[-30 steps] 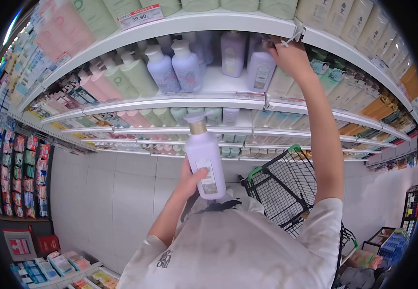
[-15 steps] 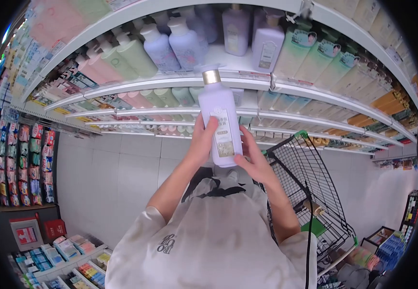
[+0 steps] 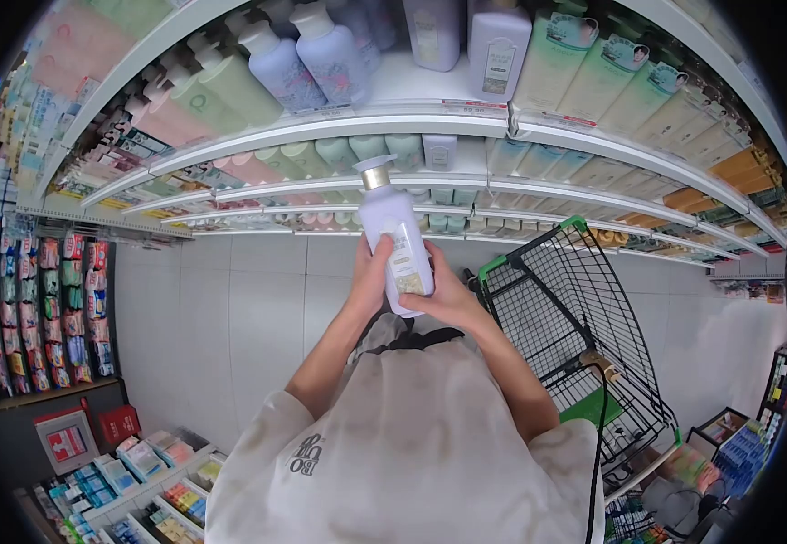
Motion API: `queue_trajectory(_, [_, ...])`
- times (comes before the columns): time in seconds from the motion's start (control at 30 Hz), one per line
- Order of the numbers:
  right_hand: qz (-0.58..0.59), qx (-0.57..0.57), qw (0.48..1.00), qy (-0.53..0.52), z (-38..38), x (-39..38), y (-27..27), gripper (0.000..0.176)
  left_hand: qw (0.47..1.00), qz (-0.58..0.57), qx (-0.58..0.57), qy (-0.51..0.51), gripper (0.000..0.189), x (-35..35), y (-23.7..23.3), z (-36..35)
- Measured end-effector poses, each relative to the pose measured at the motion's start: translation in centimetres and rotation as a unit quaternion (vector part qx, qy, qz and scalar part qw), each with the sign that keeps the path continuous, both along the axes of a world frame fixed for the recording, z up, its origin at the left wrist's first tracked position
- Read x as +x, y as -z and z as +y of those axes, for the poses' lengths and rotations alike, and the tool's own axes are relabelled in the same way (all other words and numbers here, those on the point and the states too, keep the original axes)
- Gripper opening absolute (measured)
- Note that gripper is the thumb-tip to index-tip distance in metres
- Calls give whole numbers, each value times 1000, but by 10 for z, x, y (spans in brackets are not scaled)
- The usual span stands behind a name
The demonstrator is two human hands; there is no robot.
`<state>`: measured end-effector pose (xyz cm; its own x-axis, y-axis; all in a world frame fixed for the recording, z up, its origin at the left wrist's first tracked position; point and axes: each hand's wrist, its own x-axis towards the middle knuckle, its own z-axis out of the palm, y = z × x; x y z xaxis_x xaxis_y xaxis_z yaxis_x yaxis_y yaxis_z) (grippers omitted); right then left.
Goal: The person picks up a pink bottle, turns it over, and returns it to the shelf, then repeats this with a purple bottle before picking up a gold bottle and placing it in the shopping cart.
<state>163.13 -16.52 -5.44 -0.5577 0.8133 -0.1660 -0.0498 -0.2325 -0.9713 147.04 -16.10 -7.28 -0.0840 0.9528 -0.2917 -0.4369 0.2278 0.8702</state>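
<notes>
A lilac pump bottle (image 3: pixel 392 218) with a gold collar and a pale label is held in front of my chest, its pump tilted up and slightly left. My left hand (image 3: pixel 371 272) wraps around its left side, the thumb lying across the front near the label. Lower on the right side, my right hand (image 3: pixel 439 292) grips the bottle near its base, with the thumb over the label's bottom. Fingers behind the bottle are hidden. Two similar lilac bottles, one a lilac bottle with a label (image 3: pixel 499 54), stand on the upper shelf ahead.
A black wire shopping cart (image 3: pixel 566 308) with green corners stands at my right. Ahead, a white shelf (image 3: pixel 393 122) carries several rows of bottles. Hanging packets (image 3: pixel 49 308) line a rack at the left; a display of small boxes (image 3: pixel 131 471) sits at lower left.
The bottle has come down and slightly left, closer to my body, with both hands still on it. The shelf sits higher in view, and more of the cart shows.
</notes>
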Motion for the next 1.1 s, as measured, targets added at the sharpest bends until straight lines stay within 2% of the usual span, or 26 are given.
queue_trajectory(0.13, [-2,12,1000,-7,3,-7,6,97,1000,-8,4,-12,50,-4,-5,-4])
queue_trajectory(0.3, [-6,78,997,13,4,-14,13,95,997,37,60,-14,50,-1,-13,-2])
queue_trajectory(0.43, [-11,68,996,57,-3,-13,8,92,999,34,24,-25,50,4,-11,-3])
queue_trajectory(0.53, [-9,60,997,57,-10,-11,16,91,998,28,47,-27,50,11,-13,-11])
queue_trajectory(0.87, [-16,28,997,65,-64,-25,22,88,999,48,10,-14,52,-3,1,-64])
queue_trajectory(0.93, [-42,42,995,75,-76,-31,19,86,998,56,5,-30,52,-9,6,-74])
queue_trajectory(1.1, [-22,31,994,99,-116,-56,17,85,996,69,-4,-53,50,-28,-1,-112])
